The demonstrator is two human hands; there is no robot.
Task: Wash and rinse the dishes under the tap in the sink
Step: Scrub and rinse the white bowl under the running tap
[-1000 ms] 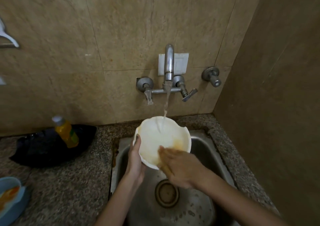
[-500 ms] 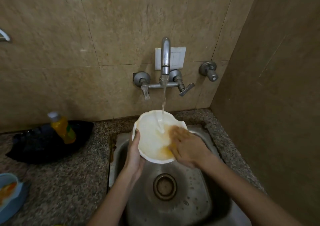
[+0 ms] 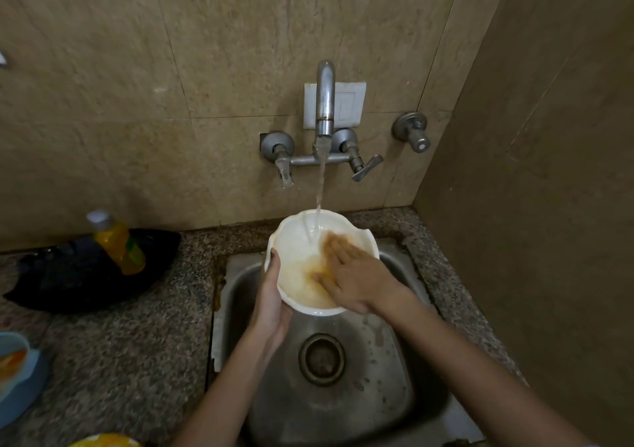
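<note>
A white scalloped plate point(image 3: 297, 251) smeared with orange-brown residue is tilted over the steel sink point(image 3: 387, 391). Water runs from the wall tap point(image 3: 324, 103) onto its upper part. My left hand point(image 3: 271, 306) grips the plate's left rim, thumb on the inside. My right hand point(image 3: 353, 275) lies flat on the plate's right half, fingers straight, rubbing the stained surface near the stream.
An orange bottle point(image 3: 118, 242) lies on a black cloth point(image 3: 79, 278) on the granite counter at left. A blue dish point(image 3: 19, 374) with orange residue sits at the left edge, another soiled rim point(image 3: 103, 441) at the bottom. A wall stands close on the right.
My right hand has slid up from the plate's lower edge to its upper right, toward the water stream. The orange residue has spread across the plate. My left hand keeps its hold.
</note>
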